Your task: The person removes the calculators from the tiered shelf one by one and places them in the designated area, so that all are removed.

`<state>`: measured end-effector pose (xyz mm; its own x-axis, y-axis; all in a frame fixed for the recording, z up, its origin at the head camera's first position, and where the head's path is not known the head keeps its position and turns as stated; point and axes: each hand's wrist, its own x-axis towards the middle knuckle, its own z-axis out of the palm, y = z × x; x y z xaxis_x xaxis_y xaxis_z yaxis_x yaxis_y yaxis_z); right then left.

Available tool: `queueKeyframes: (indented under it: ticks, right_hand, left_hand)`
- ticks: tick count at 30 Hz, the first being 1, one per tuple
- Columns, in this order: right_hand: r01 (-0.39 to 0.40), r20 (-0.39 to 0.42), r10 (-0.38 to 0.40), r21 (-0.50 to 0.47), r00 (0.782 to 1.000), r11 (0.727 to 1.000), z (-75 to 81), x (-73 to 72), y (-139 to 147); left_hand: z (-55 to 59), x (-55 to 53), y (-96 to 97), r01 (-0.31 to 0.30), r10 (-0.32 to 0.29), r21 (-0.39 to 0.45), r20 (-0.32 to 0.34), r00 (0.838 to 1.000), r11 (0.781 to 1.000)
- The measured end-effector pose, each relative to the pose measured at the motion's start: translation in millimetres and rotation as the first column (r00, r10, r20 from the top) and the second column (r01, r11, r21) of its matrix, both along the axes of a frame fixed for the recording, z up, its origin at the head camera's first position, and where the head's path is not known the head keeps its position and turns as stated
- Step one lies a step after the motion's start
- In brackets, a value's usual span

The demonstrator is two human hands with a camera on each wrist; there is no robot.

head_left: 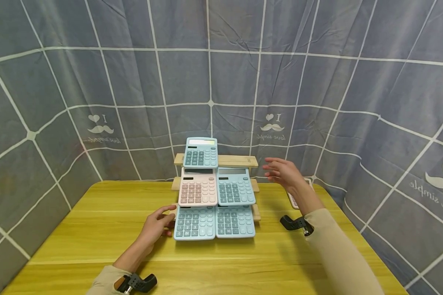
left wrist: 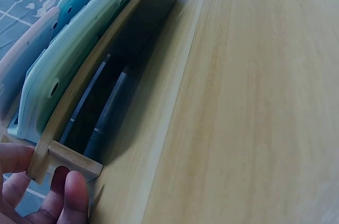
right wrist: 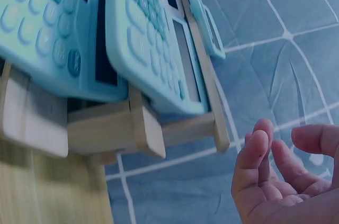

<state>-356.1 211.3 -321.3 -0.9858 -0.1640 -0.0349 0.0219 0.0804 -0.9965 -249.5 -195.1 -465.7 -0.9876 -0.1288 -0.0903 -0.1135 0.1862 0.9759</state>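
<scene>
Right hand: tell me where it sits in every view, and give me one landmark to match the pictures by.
Head: right hand right of centre, beside the wooden rack, not touching it.
Left wrist: at the top edge, left of centre, partly cut off.
Right wrist: lower right corner, partly cut off.
Shared landmark: the wooden rack.

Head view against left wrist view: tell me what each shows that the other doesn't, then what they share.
Only the head view shows the key faces of the calculators, the beige sleeves and the black wrist devices.

Only the left wrist view shows the small end block and the shaded space under the wooden rack.

Both show calculators on the rack, the left hand at its end, the right hand, the table and the curtain.
</scene>
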Motion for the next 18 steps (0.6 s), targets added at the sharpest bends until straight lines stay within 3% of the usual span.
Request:
queueKeyframes:
  ticks: [8,18]
  right_hand:
    - [-0.05,0.01,0.05,-0.031,0.999,0.998,5.0,-4.8,-28.8]
    - [-0.049,0.014,0.049,-0.051,0.999,0.998,8.8,-8.3,-54.2]
  left_hand:
    - [-2.7,1.8,-4.7,-0.012,0.012,0.006,0.006,1.0,1.0]
    - [-1.2,-1.6,-0.9,0.01,-0.01,0.007,0.002,1.0,1.0]
